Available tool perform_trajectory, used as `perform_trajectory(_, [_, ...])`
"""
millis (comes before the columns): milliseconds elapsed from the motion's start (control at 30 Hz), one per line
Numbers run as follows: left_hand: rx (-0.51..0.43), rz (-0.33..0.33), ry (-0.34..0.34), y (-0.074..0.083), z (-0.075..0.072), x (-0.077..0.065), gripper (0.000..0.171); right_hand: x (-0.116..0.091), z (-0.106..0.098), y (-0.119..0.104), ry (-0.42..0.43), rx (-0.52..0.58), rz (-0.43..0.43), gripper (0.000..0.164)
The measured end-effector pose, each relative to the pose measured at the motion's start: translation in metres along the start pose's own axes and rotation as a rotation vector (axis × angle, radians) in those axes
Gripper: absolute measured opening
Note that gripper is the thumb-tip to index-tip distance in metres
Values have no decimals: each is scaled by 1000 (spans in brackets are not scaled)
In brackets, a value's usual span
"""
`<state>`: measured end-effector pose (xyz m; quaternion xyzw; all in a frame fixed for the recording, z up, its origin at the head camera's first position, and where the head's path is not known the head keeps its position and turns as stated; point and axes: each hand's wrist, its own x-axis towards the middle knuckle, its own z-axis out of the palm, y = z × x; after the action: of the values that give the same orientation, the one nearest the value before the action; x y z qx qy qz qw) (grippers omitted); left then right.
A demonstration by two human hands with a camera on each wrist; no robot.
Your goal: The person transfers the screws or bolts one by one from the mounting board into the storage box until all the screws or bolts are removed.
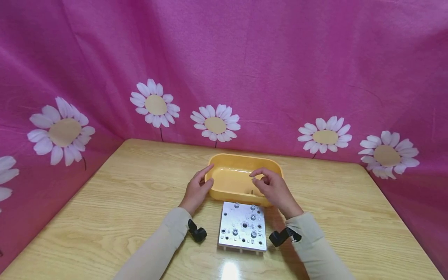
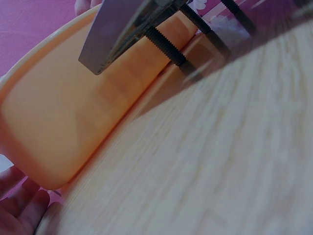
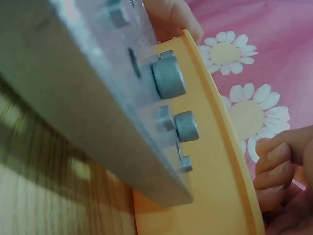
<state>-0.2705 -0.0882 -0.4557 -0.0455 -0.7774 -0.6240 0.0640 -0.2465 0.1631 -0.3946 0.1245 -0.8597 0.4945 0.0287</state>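
A yellow plastic tray (image 1: 224,196) stands on the table. My left hand (image 1: 196,191) holds its left end, thumb over the rim and fingers along the outside. Above the tray's right half is my right hand (image 1: 274,190), thumb and index fingertips pinching a tiny metal piece (image 1: 252,179), too small to name surely. A thin dark upright screw-like piece (image 1: 252,191) shows at the tray's near wall, below those fingertips. Nearer me, a square metal plate (image 1: 229,219) carries several socket-head bolts (image 3: 168,77); their threaded shanks (image 2: 166,46) stick out underneath.
The wooden table (image 1: 150,186) carries the plate close in front of the tray. A pink curtain (image 1: 266,77) with white flowers hangs behind and at both sides. Black wrist cameras (image 1: 197,232) sit low on both sleeves, on either side of the plate.
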Motion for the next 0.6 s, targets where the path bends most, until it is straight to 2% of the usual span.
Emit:
perform_trajectory(167, [-3,6,-3,0,0,0,48,0,1,1,5,-8,-11,23])
perform_trajectory(433, [-25,26,-14,0,-1,-1,49,-1,1,0,-5,-14,-27,21])
perform_trajectory(600, [-15,14,-3,0,0,0,48,-1,0,0,-13,-2,-20,20])
